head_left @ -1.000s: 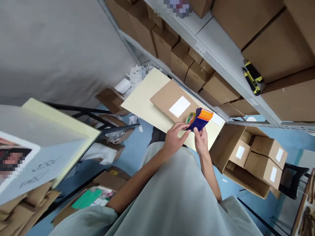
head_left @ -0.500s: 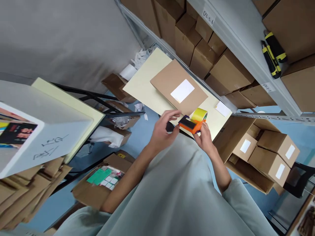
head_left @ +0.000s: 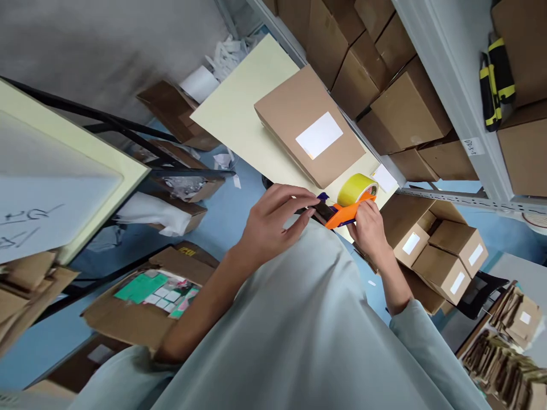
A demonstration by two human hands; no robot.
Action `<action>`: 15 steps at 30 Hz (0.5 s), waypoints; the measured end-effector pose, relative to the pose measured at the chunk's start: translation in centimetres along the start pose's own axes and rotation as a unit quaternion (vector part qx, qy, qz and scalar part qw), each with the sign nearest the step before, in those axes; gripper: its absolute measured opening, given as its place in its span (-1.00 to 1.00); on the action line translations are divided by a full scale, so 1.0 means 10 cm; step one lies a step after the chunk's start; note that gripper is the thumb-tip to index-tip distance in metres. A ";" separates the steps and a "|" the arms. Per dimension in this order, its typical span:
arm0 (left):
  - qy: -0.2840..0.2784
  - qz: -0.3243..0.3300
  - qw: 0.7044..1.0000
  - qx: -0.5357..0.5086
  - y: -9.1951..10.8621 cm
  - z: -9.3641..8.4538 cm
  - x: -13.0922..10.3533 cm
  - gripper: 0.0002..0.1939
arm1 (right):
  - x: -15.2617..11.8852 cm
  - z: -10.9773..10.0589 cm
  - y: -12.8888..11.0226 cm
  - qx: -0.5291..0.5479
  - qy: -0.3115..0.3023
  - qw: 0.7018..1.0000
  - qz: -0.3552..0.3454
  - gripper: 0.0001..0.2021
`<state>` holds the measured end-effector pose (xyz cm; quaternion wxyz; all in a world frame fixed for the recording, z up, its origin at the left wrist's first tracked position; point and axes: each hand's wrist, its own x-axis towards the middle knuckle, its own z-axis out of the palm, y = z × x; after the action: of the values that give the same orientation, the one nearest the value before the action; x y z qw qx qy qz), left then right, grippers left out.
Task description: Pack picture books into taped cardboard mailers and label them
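Note:
My right hand is closed around the handle of an orange tape dispenser, which carries a roll of yellow tape. My left hand reaches in from the other side, thumb and fingertips closed at the dispenser's dark front end. Whether they also pinch the tape's end is too small to see. Just beyond both hands, a flat brown cardboard box with a white label lies on the pale yellow tabletop.
Shelves of brown boxes stand behind the table; two yellow-black utility knives lie on a shelf. At right, an open carton holds labelled boxes. Another open carton sits at lower left. White paper lies at the table's right end.
The tape dispenser has turned in my right hand, its tape roll facing me more. My left fingertips have closed onto its front end. The view has shifted nearer the table.

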<state>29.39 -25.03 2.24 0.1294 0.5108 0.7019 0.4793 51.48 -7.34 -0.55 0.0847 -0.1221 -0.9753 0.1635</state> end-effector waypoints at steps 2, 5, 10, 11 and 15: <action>0.009 0.011 1.000 -0.007 -0.03 0.02 -0.02 -0.87 | 0.00 -0.01 0.01 0.005 -0.007 1.000 -0.006 -0.88; 0.011 0.020 1.000 -0.012 -0.09 0.05 -0.06 -0.90 | -0.02 0.00 0.03 0.010 -0.021 1.000 -0.008 -0.87; -0.001 -0.011 1.000 -0.011 -0.18 0.13 -0.16 -0.87 | -0.07 0.05 0.04 0.021 -0.044 0.999 -0.017 -0.82; -0.002 -0.020 1.000 -0.010 -0.21 0.15 -0.19 -0.85 | -0.08 0.08 0.04 0.024 -0.056 0.998 -0.012 -0.81; -0.004 -0.056 0.998 -0.028 -0.37 0.32 -0.34 -0.84 | -0.20 0.28 0.05 0.041 -0.090 0.995 0.011 -0.85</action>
<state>30.84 -26.27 -3.42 0.1732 0.4689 0.7151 0.4886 52.87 -8.25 -3.56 -0.0003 -0.1135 -0.9700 0.2150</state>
